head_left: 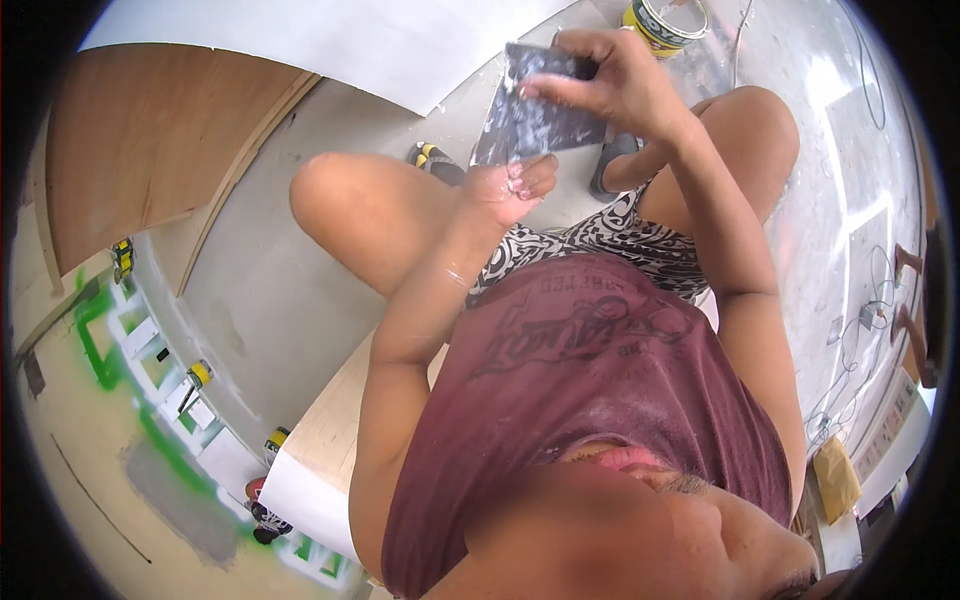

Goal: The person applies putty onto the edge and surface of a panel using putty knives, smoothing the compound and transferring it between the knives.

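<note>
My right hand (625, 85) pinches a dark, flat putty spreader (555, 120) between thumb and fingers. White paste is smeared over its face. Behind its left side shows a greyish sheet edge (488, 140), seemingly a second spreader overlapping the first. My left hand (512, 190) is closed just below, at the lower edge of these blades, with white paste on its fingers. The overlap hides exactly what it grips. Both hands are raised in front of my bent knees, close to the corner of a large white panel (330, 35).
A yellow and dark paint bucket (668, 28) stands on the grey floor beyond my right hand. Brown plywood (150, 130) is at the far left. Cables (850, 340) run along the floor at right. A ladder-like white frame with green paint (220, 450) lies at lower left.
</note>
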### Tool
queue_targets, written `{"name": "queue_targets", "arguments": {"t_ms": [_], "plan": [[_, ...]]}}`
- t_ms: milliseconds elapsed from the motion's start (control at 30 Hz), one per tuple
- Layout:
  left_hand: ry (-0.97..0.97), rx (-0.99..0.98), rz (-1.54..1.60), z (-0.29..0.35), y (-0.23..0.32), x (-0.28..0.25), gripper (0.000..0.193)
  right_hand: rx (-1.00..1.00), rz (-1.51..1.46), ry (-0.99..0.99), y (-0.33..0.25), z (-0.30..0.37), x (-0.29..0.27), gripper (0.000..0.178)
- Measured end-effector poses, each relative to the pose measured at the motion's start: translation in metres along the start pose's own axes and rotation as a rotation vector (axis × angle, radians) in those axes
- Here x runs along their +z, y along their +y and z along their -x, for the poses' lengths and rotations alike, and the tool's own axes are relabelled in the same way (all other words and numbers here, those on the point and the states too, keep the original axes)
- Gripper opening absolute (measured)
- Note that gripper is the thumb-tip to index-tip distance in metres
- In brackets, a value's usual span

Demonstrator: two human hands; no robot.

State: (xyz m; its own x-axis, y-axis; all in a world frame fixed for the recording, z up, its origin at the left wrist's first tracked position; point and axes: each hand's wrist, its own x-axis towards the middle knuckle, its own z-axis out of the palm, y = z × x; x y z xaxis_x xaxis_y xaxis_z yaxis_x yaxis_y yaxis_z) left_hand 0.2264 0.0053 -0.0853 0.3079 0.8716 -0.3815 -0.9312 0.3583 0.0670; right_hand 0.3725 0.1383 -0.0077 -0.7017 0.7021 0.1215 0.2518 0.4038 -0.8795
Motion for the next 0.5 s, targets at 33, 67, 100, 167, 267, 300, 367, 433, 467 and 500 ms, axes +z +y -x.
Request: {"name": "queue_targets", "arguments": {"t_ms": [33,67,100,167,267,300,367,433,467,500], "plan": [[-0.008,-0.013,-0.023,0.0,0.001,0.0,0.011,-0.019,0.01,-0.04,-0.003,0.002,0.0,0.035],[0.004,-0.038,0.004,-0.001,0.0,0.0,0.011,-0.159,-0.001,-0.061,-0.005,0.001,0.001,0.033],[-0.01,-0.089,-0.003,-0.002,0.0,0.0,0.011,-0.126,0.021,-0.016,-0.006,0.001,0.0,0.033],[0.05,-0.073,-0.033,-0.003,0.003,-0.001,0.021,-0.003,0.037,-0.017,-0.006,-0.002,-0.007,0.033],[-0.277,-0.109,-0.03,-0.007,0.004,-0.002,0.023,0.032,0.003,0.063,-0.006,-0.003,-0.009,0.034],[-0.28,-0.12,-0.038,-0.007,0.002,-0.002,0.023,0.084,0.041,0.021,-0.006,-0.002,-0.009,0.034],[0.092,0.07,-0.052,-0.008,0.0,0.0,0.018,-0.134,0.037,-0.053,-0.007,0.002,-0.002,0.033],[0.182,0.259,-0.313,-0.012,0.007,0.005,0.018,-0.219,0.055,0.031,-0.006,0.004,-0.001,0.03],[0.241,0.395,-0.204,-0.015,0.016,0.009,0.018,-0.116,-0.074,0.161,-0.003,0.003,-0.002,0.028],[0.38,0.513,-0.076,-0.015,0.023,0.013,0.018,-0.036,-0.21,0.288,0.001,0.001,-0.002,0.026]]}}
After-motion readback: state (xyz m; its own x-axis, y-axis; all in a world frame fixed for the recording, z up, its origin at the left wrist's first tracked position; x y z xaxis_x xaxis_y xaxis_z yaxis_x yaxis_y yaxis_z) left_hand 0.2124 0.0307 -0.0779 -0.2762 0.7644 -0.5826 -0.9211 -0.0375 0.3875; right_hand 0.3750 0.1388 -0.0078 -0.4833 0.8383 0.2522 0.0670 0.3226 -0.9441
